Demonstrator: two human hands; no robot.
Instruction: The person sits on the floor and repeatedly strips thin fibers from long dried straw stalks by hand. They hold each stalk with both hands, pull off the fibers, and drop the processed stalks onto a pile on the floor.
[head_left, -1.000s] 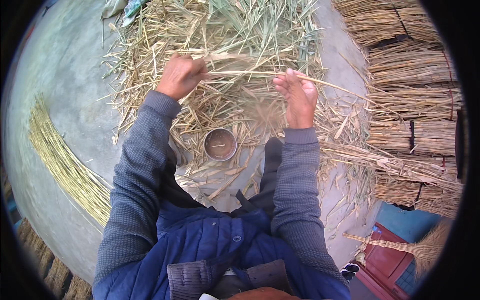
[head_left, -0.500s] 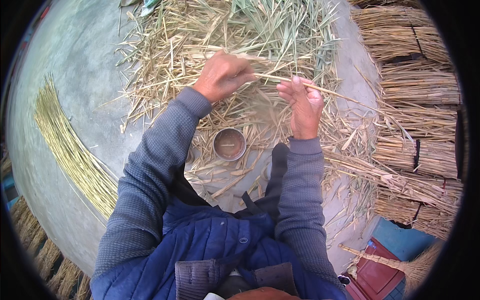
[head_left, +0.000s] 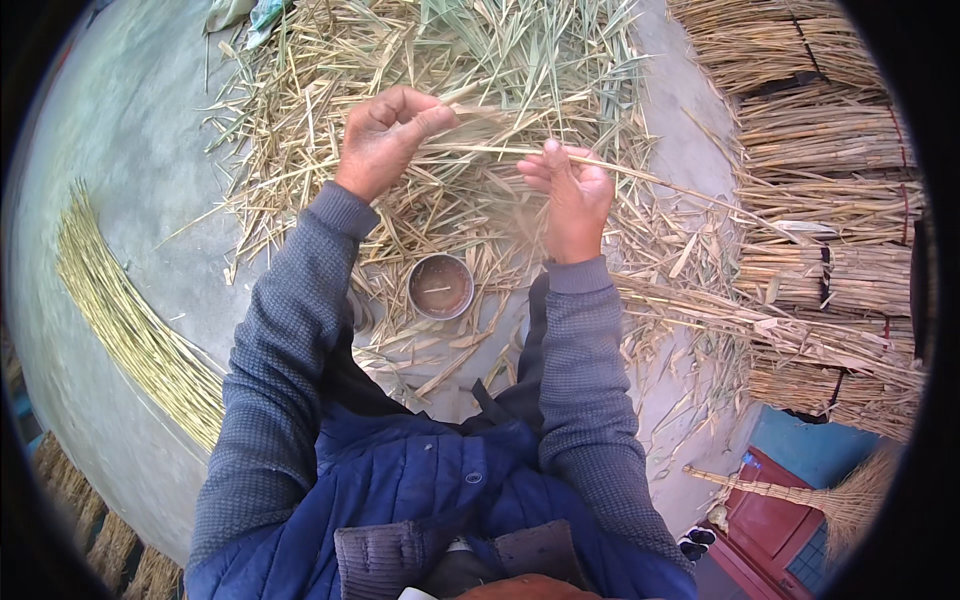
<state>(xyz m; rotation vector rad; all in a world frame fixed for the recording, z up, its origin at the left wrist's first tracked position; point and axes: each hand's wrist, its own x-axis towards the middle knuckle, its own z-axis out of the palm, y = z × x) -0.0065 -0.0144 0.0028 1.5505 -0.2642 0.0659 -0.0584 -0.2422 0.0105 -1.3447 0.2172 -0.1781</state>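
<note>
Stalk [head_left: 660, 181], long, thin and straw-coloured, is pinched between thumb and fingers of a person's bare right hand [head_left: 574, 203] in the head view, over a loose heap of tan and green leaves [head_left: 310, 60]. The bare left hand [head_left: 385, 140], near the right half a second ago, has moved farther left, its fingers curled; whether it grips a leaf strip cannot be told against the clutter. A round metal bowl [head_left: 440, 317] sits below the hands. Tied bundles of brown stalks [head_left: 825, 140] line the right side.
</note>
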